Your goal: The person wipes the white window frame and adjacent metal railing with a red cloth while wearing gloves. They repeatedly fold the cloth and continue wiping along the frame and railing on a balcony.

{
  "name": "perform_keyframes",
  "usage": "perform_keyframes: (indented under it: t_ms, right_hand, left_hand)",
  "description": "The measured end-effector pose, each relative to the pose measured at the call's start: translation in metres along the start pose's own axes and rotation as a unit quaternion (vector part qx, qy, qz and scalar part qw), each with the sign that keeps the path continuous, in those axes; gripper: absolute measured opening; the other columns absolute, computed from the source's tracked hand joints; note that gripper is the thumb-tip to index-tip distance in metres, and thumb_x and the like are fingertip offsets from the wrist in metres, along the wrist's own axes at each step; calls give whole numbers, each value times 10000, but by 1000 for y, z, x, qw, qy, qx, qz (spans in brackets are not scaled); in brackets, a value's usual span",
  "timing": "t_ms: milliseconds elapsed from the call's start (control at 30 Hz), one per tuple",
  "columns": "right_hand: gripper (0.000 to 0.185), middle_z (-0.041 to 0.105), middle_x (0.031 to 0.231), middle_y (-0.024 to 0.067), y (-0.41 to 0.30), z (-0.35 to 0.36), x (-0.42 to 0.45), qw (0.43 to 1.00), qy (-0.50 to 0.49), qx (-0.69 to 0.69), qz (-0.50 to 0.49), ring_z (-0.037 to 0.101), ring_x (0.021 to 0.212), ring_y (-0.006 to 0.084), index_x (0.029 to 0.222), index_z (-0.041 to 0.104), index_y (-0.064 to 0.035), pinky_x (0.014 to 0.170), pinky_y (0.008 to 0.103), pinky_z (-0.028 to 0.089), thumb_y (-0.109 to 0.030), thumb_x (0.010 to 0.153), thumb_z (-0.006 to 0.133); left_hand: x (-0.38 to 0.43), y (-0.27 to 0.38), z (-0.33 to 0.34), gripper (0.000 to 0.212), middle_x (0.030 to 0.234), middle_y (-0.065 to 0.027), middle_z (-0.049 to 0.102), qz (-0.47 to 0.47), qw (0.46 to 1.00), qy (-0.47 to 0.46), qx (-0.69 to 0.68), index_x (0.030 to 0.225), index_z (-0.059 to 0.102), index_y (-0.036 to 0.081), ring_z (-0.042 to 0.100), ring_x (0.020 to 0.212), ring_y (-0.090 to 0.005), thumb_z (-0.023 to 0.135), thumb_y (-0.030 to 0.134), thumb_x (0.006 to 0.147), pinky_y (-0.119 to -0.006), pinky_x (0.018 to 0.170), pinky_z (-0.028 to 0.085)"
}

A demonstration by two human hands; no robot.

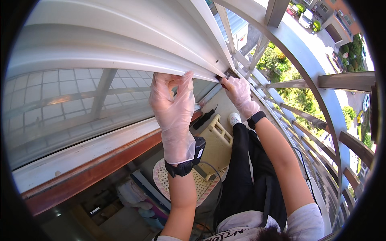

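My left hand (174, 96), in a thin clear plastic glove, grips the lower edge of a white metal window frame (120, 64), its thumb and fingers bent around the edge. To its right, my right hand (236, 90), gloved in the same way, has its fingers at the frame's corner end, closed on a small dark reddish item (223, 86) that is mostly hidden; I cannot tell what it is. Below the frame's edge lies a glass pane (75, 99) with reflections of a tiled surface and bars.
Metal railing bars (319, 117) curve along the right, with trees and cars far below. A reddish-brown sill edge (99, 162) runs at the lower left. Beneath my arms are a cream plastic stool (214, 144), a woven oval seat (161, 174) and a black folded umbrella (204, 119).
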State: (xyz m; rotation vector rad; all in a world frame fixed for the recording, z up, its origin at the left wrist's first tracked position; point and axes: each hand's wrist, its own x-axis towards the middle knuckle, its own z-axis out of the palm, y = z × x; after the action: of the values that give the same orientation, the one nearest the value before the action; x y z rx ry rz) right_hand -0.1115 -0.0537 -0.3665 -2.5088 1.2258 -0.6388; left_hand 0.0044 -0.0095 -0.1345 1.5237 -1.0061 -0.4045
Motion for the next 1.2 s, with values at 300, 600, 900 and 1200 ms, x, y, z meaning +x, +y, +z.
perform_keyframes:
  t_ms: [300,600,900,1200]
  right_hand:
    - [351,676,912,50,-27,-62,-72,881,76,378,274,634,747,204,1112,595,-134,683,282,467,-78,779,691]
    - [418,492,772,-9,-33,-133,-107,468,26,778,419,465,685,102,1131,514,-61,660,229,392,-312,850,695]
    - [444,458,708,5,-32,-140,-130,414,-95,812,401,392,619,106,869,524,-44,567,238,327,-462,841,673]
    - [544,601,1105,55,-36,-150,-124,430,-109,817,368,552,962,114,1312,474,15,886,232,433,-280,889,646]
  left_hand:
    - [-14,-16,-4,166,845,-11,587,-33,999,-2,5,916,568,36,549,721,-81,702,9,821,-236,717,475]
    - [-121,-72,9,140,934,21,577,-167,977,-131,-6,963,546,76,541,804,-53,641,18,878,-198,726,454]
    - [-146,-70,16,254,980,2,625,-442,857,-201,-173,1180,606,70,577,886,-73,598,112,930,-225,808,462]
    - [-159,-69,30,242,986,11,642,-397,885,-209,-128,1111,640,60,591,911,-65,662,43,871,-214,801,481]
